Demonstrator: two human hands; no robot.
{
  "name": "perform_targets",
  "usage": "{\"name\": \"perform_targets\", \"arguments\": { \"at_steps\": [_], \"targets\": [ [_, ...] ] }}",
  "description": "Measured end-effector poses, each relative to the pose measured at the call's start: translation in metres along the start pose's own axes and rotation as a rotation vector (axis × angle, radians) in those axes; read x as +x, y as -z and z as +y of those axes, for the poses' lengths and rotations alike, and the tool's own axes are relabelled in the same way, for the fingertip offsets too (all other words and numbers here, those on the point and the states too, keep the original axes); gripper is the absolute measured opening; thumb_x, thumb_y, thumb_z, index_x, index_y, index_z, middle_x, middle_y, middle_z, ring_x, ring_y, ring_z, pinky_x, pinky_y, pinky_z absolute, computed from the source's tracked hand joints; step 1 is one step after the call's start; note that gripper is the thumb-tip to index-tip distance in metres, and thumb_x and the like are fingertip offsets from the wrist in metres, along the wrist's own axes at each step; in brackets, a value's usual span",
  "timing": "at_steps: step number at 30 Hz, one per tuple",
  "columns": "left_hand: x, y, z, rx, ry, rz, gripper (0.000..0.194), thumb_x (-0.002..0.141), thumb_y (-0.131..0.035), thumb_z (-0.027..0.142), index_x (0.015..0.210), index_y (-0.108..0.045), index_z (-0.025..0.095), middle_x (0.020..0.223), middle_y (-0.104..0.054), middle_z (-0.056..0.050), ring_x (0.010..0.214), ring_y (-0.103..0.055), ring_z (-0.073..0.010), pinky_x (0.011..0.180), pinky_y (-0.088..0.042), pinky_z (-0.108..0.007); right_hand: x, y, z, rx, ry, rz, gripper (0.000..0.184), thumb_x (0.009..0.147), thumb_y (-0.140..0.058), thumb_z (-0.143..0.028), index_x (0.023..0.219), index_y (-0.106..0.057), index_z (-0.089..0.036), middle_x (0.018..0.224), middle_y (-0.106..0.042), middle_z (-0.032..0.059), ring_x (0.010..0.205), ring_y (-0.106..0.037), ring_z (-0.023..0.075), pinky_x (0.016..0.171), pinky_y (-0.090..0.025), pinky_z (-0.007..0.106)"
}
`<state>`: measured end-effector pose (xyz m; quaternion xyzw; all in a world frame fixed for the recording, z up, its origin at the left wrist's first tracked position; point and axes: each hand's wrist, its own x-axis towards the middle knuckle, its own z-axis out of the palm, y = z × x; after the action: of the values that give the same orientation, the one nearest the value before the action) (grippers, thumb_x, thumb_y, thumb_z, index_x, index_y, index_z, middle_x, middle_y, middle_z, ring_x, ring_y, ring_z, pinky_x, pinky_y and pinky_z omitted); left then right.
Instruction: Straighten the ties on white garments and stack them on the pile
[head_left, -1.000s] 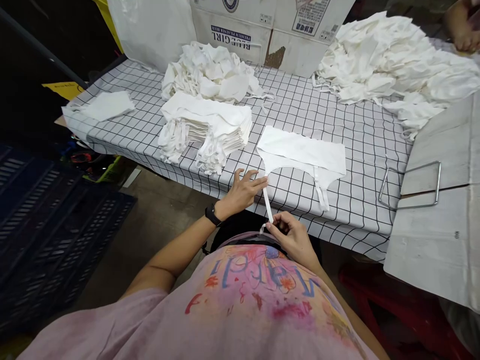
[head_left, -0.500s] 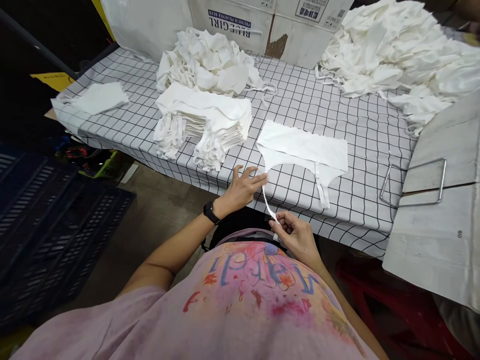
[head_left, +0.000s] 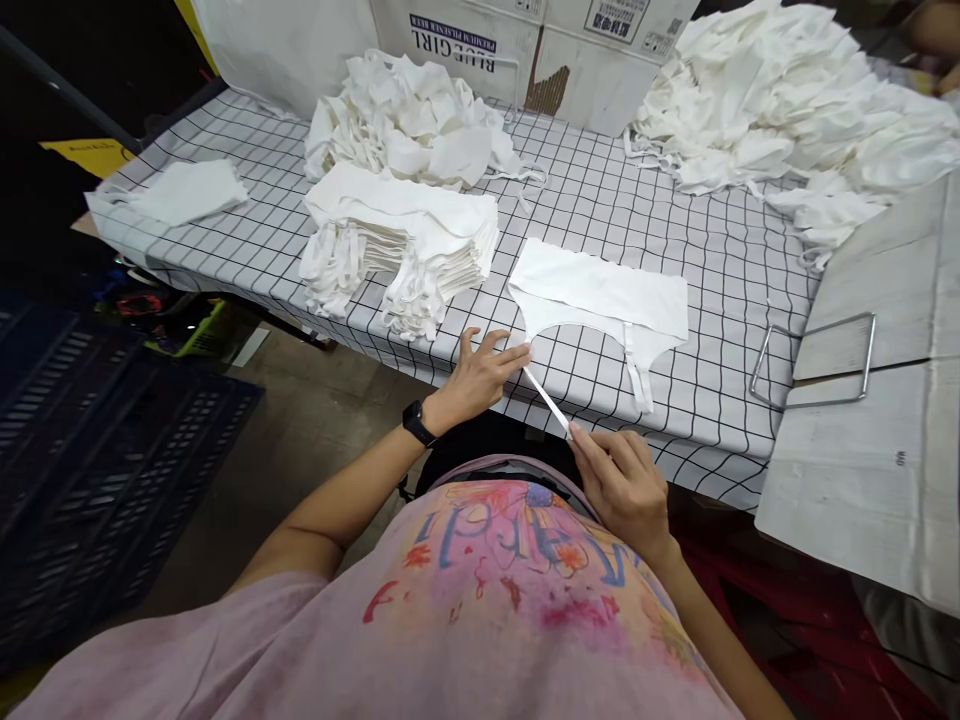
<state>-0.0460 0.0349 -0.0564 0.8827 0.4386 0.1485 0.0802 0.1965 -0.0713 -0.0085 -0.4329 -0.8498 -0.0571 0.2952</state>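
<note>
White garment (head_left: 604, 285): laid flat on checked worktop (head_left: 585, 190) near front edge, wide band facing away, straps facing person's body. Stretched straight between both hands: left strap (head_left: 546, 400), slanting out past worktop edge. Gripped at lower end between thumb and fingers of right hand (head_left: 626, 490), just off the edge. Touched at upper end, next to garment, by fingertips of left hand (head_left: 480, 378); can't tell if pinching or just pressing down. Rest of left fingers spread apart. On left wrist: dark watch (head_left: 418, 422). Lying on worktop, apart from both hands: second strap (head_left: 637, 375). Left of garment: neat stack (head_left: 409, 200) of similar white pieces, straps bunched at front. Behind stack: loose heap (head_left: 405, 120) of white fabric, near printed cardboard box (head_left: 585, 85). Far left: single white piece (head_left: 191, 190). Back right: larger heap (head_left: 787, 110). Right side: cardboard flap (head_left: 862, 470), with wire frame (head_left: 825, 403) overlapping flap's edge. Lower left, below worktop: dark blue crates (head_left: 97, 480).
</note>
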Motion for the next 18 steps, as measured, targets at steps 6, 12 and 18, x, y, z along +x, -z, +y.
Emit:
{"name": "perform_targets", "arguments": {
  "at_steps": [6,12,18],
  "targets": [
    [0.0,0.001,0.001,-0.006,-0.001,0.003,0.067,0.081,-0.046,-0.008,0.138,-0.063,0.023,0.15,-0.061,-0.004,0.14,-0.046,-0.0351,0.111,-0.026,-0.065,0.008,0.016,0.001,0.212,0.003,-0.025,0.054,0.089,-0.067,0.004,0.137,-0.063,-0.019,0.091,-0.07,0.0078,0.079,-0.057,0.02,0.075,-0.05,0.036],
    [0.0,0.0,0.001,-0.023,0.004,0.004,0.067,0.08,-0.048,-0.007,0.137,-0.064,0.024,0.149,-0.062,-0.005,0.14,-0.045,-0.0346,0.111,-0.025,-0.063,0.02,0.012,0.002,0.605,-0.302,0.002,0.034,0.093,-0.071,-0.008,0.119,-0.078,-0.029,0.096,-0.072,0.0042,0.083,-0.065,0.0169,0.073,-0.053,0.032],
    [-0.001,-0.001,-0.004,-0.138,0.036,-0.017,0.063,0.086,-0.044,-0.004,0.139,-0.062,0.024,0.151,-0.06,-0.006,0.142,-0.045,-0.0337,0.11,-0.03,-0.062,0.048,-0.013,0.016,1.129,-0.863,-0.089,0.018,0.093,-0.075,-0.038,0.105,-0.084,-0.027,0.09,-0.078,0.0036,0.079,-0.07,0.0167,0.077,-0.058,0.033]
  ]
}}
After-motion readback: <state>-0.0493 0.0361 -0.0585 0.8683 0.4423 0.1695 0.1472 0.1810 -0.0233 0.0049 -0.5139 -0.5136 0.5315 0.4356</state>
